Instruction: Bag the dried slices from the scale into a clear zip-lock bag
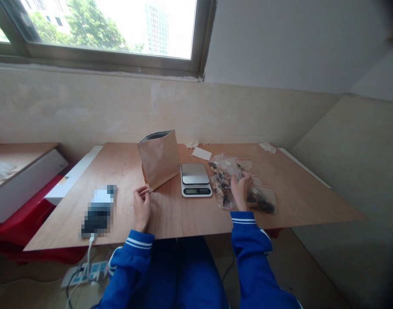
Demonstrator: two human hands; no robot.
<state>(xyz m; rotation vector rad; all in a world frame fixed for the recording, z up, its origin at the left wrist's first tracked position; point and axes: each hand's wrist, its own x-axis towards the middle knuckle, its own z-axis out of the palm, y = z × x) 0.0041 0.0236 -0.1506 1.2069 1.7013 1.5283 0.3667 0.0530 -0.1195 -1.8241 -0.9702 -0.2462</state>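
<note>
My right hand (241, 189) is closed on the upper part of a clear zip bag (228, 165), among several such bags lying on the table. Dried pieces, pale brown and dark, show inside; I cannot tell their exact kind. A bag with darker contents (264, 201) lies beside my right wrist. My left hand (141, 209) has its fingers curled together at the lower left corner of a brown paper pouch (160, 161). This pouch stands upright with its top open and a silvery lining showing. Between the hands sits a kitchen scale (195, 175) with nothing on its plate.
A phone-like device (99, 212), blurred out, lies at the left with a white cable (90, 251) plugged in. Behind the scale are a white card (202, 153) and small whitish heaps (192, 144). A power strip (87, 272) is below the wooden table (170, 214).
</note>
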